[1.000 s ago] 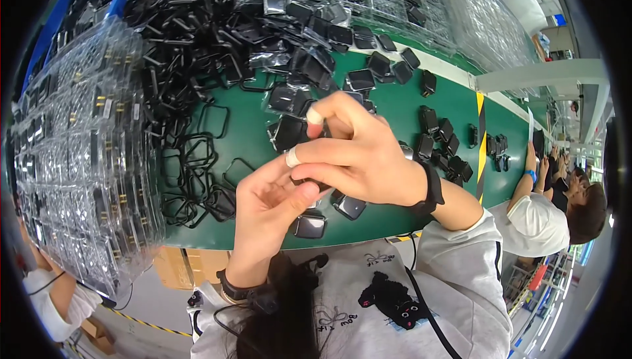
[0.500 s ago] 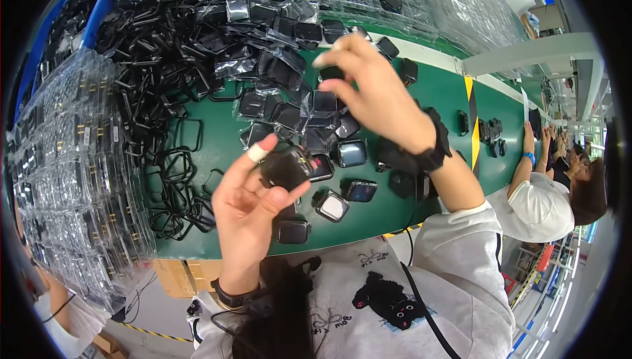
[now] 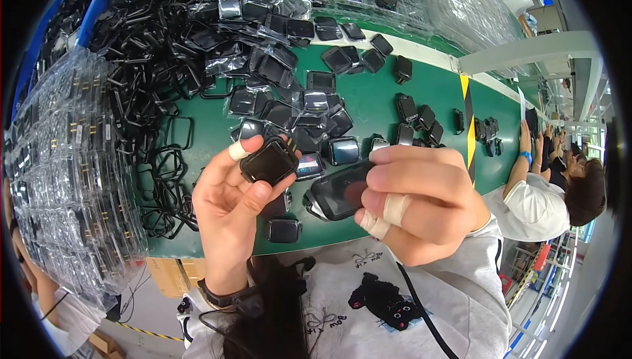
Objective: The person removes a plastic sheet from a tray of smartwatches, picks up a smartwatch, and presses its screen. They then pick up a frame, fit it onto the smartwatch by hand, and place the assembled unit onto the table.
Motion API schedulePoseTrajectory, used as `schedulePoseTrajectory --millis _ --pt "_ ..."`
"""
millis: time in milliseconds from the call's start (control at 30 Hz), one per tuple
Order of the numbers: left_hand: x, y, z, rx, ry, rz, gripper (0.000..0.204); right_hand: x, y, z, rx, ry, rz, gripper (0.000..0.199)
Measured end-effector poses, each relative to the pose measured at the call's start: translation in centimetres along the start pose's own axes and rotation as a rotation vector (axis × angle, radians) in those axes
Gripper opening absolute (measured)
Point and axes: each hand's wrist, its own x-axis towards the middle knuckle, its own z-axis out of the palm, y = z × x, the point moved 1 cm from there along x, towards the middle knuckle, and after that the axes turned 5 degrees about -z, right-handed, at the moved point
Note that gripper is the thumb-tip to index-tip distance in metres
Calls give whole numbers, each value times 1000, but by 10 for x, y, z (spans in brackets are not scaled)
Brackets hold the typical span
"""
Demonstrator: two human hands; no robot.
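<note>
My left hand, with tape on one finger, grips a black square smartwatch body by its edges. Gold-coloured contacts stick out at its upper right corner. Beside it, my right hand pinches a glossy dark panel with a black rim between thumb and fingers. Two of that hand's fingers carry tape. The panel hangs just right of the watch body, apart from it, and hides some of the table. Close below the left hand's piece lies another watch body. Several similar pieces, one with a bluish face, lie behind the hands.
Black open frames are heaped at the left, with film-wrapped black pieces at the back. Clear plastic trays stack up at far left. Yellow-black tape crosses the green table. A co-worker sits at the right.
My right hand has come from the loose pieces at the back toward me and now holds the dark panel. My left hand has shifted slightly left, still holding the watch body.
</note>
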Motion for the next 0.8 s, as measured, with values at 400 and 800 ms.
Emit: schedulePoseTrajectory --millis 400,800 --pt "-4 0 16 25 -115 -15 51 4 7 -1 381 -197 430 16" --pt "-9 2 21 71 -153 -18 55 12 -2 3 478 -225 798 18"
